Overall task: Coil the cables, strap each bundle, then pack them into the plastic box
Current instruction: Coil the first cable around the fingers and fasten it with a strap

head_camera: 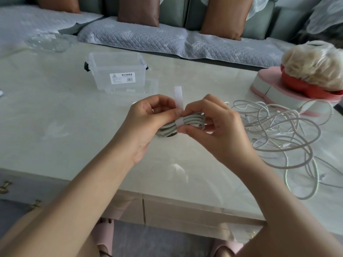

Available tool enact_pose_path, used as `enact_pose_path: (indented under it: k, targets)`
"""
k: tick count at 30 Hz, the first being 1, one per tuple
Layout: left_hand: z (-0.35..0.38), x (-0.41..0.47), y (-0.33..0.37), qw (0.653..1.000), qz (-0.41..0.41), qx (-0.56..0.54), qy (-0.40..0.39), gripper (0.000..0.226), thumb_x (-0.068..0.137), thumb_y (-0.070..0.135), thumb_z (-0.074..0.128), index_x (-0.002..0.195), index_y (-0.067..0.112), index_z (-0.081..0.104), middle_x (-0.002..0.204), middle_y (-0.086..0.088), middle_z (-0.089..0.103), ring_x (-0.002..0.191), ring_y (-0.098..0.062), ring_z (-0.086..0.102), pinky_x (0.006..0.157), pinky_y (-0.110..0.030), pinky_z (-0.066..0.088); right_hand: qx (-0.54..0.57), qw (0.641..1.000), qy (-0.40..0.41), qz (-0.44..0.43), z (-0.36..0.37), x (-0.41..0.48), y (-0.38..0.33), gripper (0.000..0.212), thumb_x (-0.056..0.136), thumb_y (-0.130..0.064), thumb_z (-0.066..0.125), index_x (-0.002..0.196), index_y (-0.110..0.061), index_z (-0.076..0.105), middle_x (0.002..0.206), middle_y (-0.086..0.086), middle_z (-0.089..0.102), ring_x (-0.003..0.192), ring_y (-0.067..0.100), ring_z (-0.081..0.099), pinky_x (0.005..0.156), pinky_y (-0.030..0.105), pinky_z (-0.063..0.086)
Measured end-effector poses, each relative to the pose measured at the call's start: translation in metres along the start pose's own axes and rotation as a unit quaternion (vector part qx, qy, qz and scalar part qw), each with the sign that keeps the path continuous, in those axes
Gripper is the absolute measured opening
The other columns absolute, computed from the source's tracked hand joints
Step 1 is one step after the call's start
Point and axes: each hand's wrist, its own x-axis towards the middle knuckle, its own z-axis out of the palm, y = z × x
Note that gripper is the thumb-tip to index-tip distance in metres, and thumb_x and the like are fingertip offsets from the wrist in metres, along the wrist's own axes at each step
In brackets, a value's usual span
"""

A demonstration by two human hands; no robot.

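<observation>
While the left hand point(148, 115) and right hand point(213, 127) pinch the strap point(178, 98) round the bundle point(193, 120) near the box point(117, 71), its free end likely needs wrapping shut.

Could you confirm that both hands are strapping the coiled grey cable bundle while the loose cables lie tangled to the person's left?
Not quite: the head view shows the tangle of loose pale cables lying to the person's right. The left hand and right hand are indeed fastening the white strap round the coiled grey cable bundle.
</observation>
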Motion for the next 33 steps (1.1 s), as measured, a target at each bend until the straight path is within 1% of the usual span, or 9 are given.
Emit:
enact_pose_path:
  k: [4, 8, 16, 18, 21, 23, 25, 29, 33]
  targets:
    - [0.000, 0.000, -0.002, 0.999, 0.046, 0.027, 0.007, 0.012, 0.083, 0.002, 0.065, 0.083, 0.014, 0.065, 0.069, 0.003, 0.064, 0.065, -0.010, 0.060, 0.057, -0.016, 0.047, 0.002, 1.000, 0.007, 0.002, 0.001, 0.000, 0.001, 0.023, 0.076, -0.016, 0.077, 0.091, -0.024, 0.062, 0.086, -0.004, 0.054, 0.071, 0.008, 0.058, 0.060, 0.019, 0.052]
    - [-0.002, 0.001, -0.001, 0.990, 0.101, 0.094, 0.000, 0.003, 0.076, 0.015, 0.069, 0.079, 0.015, 0.068, 0.073, 0.000, 0.067, 0.068, -0.012, 0.062, 0.064, -0.020, 0.050, 0.004, 1.000, 0.020, 0.020, 0.001, 0.001, 0.003, 0.018, 0.076, -0.016, 0.077, 0.091, -0.017, 0.066, 0.084, -0.004, 0.055, 0.070, 0.009, 0.058, 0.062, 0.015, 0.047]
    - [-0.001, 0.003, -0.003, 0.980, 0.144, 0.139, -0.006, 0.012, 0.077, 0.017, 0.068, 0.079, 0.006, 0.066, 0.077, -0.015, 0.067, 0.070, -0.016, 0.061, 0.068, -0.027, 0.049, 0.062, 0.993, 0.035, 0.098, 0.001, 0.003, 0.002, 0.015, 0.074, -0.017, 0.076, 0.083, -0.023, 0.065, 0.083, -0.006, 0.057, 0.068, 0.020, 0.065, 0.067, 0.044, 0.056]
    - [-0.002, 0.003, -0.003, 0.962, 0.184, 0.204, -0.004, 0.016, 0.077, 0.020, 0.068, 0.079, 0.005, 0.067, 0.078, -0.012, 0.070, 0.072, -0.014, 0.065, 0.078, -0.029, 0.050, 0.068, 0.990, 0.030, 0.116, 0.000, 0.003, 0.002, 0.018, 0.075, -0.013, 0.077, 0.080, -0.024, 0.064, 0.083, -0.003, 0.058, 0.064, 0.020, 0.066, 0.065, 0.044, 0.057]
    - [-0.004, 0.003, -0.003, 0.922, 0.248, 0.298, 0.002, 0.017, 0.078, 0.027, 0.067, 0.077, 0.010, 0.069, 0.077, -0.004, 0.071, 0.077, -0.014, 0.068, 0.103, -0.030, 0.039, 0.085, 0.987, 0.022, 0.137, -0.003, 0.002, 0.001, 0.021, 0.075, -0.010, 0.078, 0.077, -0.024, 0.062, 0.085, 0.007, 0.062, 0.062, 0.021, 0.068, 0.062, 0.039, 0.058]
    - [-0.005, 0.003, -0.002, 0.922, 0.254, 0.293, -0.007, 0.010, 0.078, 0.026, 0.068, 0.078, 0.016, 0.070, 0.078, 0.000, 0.071, 0.077, -0.013, 0.068, 0.092, -0.035, 0.049, 0.081, 0.986, 0.022, 0.142, -0.003, 0.002, -0.001, 0.021, 0.075, -0.009, 0.078, 0.077, -0.021, 0.061, 0.084, 0.013, 0.064, 0.059, 0.020, 0.068, 0.060, 0.037, 0.058]
    - [-0.005, 0.003, -0.002, 0.923, 0.253, 0.288, -0.021, 0.003, 0.077, 0.025, 0.072, 0.078, 0.023, 0.069, 0.077, 0.004, 0.072, 0.077, -0.008, 0.068, 0.080, -0.032, 0.055, 0.080, 0.984, 0.019, 0.159, -0.004, 0.001, -0.002, 0.019, 0.074, -0.009, 0.078, 0.079, -0.016, 0.061, 0.078, 0.011, 0.065, 0.056, 0.019, 0.068, 0.055, 0.033, 0.057]
    - [-0.006, 0.003, -0.005, 0.937, 0.230, 0.261, -0.038, 0.007, 0.075, 0.016, 0.072, 0.078, 0.022, 0.069, 0.077, 0.003, 0.072, 0.072, -0.007, 0.067, 0.073, -0.020, 0.052, 0.110, 0.973, 0.010, 0.200, -0.004, -0.001, -0.006, 0.018, 0.074, -0.007, 0.078, 0.079, -0.008, 0.061, 0.064, 0.000, 0.063, 0.049, 0.018, 0.065, 0.041, 0.024, 0.048]
    - [-0.005, 0.000, -0.009, 0.961, 0.175, 0.212, -0.034, 0.008, 0.077, 0.008, 0.072, 0.079, 0.015, 0.069, 0.076, -0.001, 0.072, 0.068, -0.009, 0.068, 0.065, -0.019, 0.052, 0.107, 0.969, -0.002, 0.221, -0.003, -0.002, -0.011, 0.018, 0.073, -0.010, 0.079, 0.078, -0.010, 0.062, 0.065, 0.003, 0.065, 0.047, 0.016, 0.063, 0.039, 0.022, 0.045]
